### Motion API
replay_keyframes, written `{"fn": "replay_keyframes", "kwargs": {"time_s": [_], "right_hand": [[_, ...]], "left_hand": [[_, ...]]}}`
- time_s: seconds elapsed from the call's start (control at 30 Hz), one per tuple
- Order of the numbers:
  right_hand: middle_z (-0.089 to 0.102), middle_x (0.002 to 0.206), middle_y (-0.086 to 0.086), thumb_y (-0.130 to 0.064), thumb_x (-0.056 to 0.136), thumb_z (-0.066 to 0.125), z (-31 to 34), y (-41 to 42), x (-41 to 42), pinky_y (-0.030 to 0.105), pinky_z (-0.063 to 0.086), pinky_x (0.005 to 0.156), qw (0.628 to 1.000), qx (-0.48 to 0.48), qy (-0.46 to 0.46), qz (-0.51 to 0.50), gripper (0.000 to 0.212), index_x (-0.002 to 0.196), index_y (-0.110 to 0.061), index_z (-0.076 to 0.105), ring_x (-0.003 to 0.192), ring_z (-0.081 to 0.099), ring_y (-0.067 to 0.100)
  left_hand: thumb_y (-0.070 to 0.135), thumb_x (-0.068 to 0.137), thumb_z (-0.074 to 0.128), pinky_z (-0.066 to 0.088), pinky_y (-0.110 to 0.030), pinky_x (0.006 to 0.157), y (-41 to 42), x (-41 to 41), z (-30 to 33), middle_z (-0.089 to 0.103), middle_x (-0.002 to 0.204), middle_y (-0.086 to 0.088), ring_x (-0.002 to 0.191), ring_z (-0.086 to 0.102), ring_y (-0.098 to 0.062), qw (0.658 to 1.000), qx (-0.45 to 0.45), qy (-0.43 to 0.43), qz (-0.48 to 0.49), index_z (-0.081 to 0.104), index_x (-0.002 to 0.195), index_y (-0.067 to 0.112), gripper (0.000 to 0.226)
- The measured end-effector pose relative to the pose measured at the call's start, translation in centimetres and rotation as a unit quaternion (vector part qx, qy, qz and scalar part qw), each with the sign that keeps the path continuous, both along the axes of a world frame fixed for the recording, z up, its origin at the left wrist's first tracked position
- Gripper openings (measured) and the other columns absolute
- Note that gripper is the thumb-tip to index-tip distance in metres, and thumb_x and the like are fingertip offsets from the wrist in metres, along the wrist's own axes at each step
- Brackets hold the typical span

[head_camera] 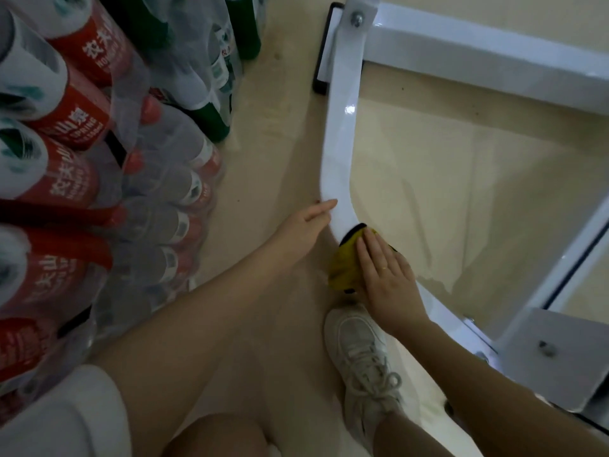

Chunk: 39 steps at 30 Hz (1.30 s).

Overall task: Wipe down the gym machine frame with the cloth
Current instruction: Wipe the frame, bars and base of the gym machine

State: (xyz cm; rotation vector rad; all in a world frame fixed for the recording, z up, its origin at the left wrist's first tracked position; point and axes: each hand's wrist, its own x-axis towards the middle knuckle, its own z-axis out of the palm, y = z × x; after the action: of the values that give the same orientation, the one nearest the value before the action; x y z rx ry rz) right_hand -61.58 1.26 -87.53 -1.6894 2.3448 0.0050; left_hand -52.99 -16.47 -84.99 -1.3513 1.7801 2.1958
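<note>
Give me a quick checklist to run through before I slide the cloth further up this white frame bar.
1. Cloth on the bar: ok. The yellow cloth is wrapped over the bend of the white frame bar.
2. Right hand on the cloth: ok, fingers flat, pressing it down.
3. Left hand steadying: ok, fingertips touch the bar's left edge just above the cloth.
4. Path up the bar: ok, bare up to the bolt.
5. Room on the left: ok, the packs of water bottles stand apart from the bar.
6. Cloth still clean: cannot tell, its underside is hidden.
</note>
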Motion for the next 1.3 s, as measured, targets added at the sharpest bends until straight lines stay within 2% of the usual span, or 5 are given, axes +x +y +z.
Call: {"fn": "replay_keyframes", "kwargs": {"time_s": [0.2,0.4,0.53,1.03,1.3], "right_hand": [[0.054,0.128,0.021,-0.052,0.076,0.050,0.5,-3.9,0.6,0.041,0.049,0.083,0.995,0.043,-0.025,-0.089,0.081,0.137,0.000,0.039,0.103,0.060,0.035],[0.058,0.116,0.017,-0.062,0.079,0.033,1.1,-0.1,-0.6,0.040,0.046,0.082,0.990,0.053,-0.059,-0.121,0.082,0.135,-0.002,0.042,0.098,0.058,0.035],[0.052,0.120,0.013,-0.069,0.072,0.025,2.6,4.7,-2.2,0.040,0.039,0.090,0.975,0.124,-0.082,-0.166,0.090,0.137,-0.008,0.036,0.108,0.050,0.032],[0.054,0.125,0.027,-0.023,0.069,0.078,1.9,10.2,-2.0,0.049,0.044,0.092,0.980,0.127,-0.033,-0.151,0.085,0.136,0.007,0.037,0.108,0.056,0.043],[0.014,0.152,0.018,-0.018,0.091,0.048,2.1,9.0,-1.2,0.039,0.005,0.116,0.946,0.275,0.047,-0.166,0.081,0.145,0.001,-0.011,0.141,0.015,0.031]], "left_hand": [[0.012,0.095,0.046,0.030,-0.025,0.109,2.2,-0.3,-1.2,0.012,0.156,0.001,0.131,0.035,-0.011,0.996,-0.067,-0.023,-0.058,0.043,0.138,0.023,0.045],[0.011,0.096,0.043,0.035,-0.009,0.077,3.1,0.1,-0.6,0.041,0.122,0.000,0.096,0.047,-0.011,0.989,-0.073,-0.067,-0.111,0.027,0.145,0.029,0.055],[0.021,0.094,0.052,0.034,-0.021,0.096,4.8,0.0,-0.2,0.046,0.128,-0.004,0.124,0.043,-0.019,0.989,-0.047,-0.073,-0.118,0.007,0.148,0.034,0.072],[0.018,0.087,0.062,0.042,-0.028,0.090,7.0,-1.0,-0.8,0.051,0.127,-0.012,0.111,0.054,-0.025,0.987,-0.105,-0.089,-0.082,-0.007,0.146,0.036,0.093],[0.026,0.086,0.063,0.033,-0.032,0.102,14.3,-2.5,-0.2,0.008,0.150,-0.017,0.127,0.038,-0.028,0.980,-0.120,-0.153,-0.048,-0.010,0.147,0.033,0.094]]}}
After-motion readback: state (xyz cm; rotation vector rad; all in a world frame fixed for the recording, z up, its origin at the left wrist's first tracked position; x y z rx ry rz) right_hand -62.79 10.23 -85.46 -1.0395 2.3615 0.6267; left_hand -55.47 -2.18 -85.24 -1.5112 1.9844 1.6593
